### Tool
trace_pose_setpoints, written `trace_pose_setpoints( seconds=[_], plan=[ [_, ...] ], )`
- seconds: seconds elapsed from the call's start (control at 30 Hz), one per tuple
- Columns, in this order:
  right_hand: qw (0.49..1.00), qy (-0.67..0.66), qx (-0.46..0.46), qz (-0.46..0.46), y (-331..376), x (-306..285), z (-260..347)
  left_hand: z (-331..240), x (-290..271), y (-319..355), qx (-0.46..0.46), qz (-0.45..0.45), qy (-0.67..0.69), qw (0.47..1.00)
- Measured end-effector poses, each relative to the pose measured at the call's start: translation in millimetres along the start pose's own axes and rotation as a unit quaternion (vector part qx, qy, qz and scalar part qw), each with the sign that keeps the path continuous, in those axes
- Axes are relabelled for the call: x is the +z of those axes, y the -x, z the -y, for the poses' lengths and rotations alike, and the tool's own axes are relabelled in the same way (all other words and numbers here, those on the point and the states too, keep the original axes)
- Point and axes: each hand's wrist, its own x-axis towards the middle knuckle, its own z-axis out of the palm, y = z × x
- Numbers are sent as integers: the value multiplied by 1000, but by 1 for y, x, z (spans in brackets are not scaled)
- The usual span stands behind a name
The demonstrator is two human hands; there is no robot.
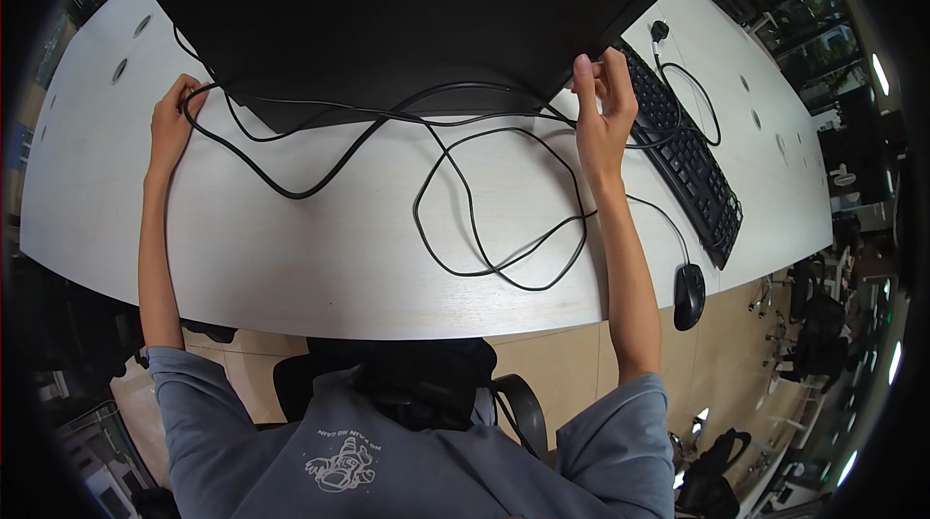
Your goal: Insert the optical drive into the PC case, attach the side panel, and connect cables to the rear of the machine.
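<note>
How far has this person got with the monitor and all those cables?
Done: little that shows. The keyboard and mouse sit off to the right. In hand: the left hand and right hand are at the two lower corners of the big black monitor, the left one against a cable. Left: the black cables sprawl in loose loops over the white desk.

Even, soft daylight brightens the pale bench point(320, 258); faint shadows, sharp centre, dark vignette and strongly bent edges.
</note>
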Motion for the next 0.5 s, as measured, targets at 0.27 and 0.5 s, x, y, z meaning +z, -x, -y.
trace_pose_setpoints(
  seconds=[0.27, 0.5],
  plan=[
    [997, -61, 48, 22, -1, -4, 5, 2, 1, 1, 4, -7, 12, 1000],
    [1000, 28, -7, 13, -1, -4, 13, -1, 2, 0, -4, -7, 14, 1000]
  ],
)
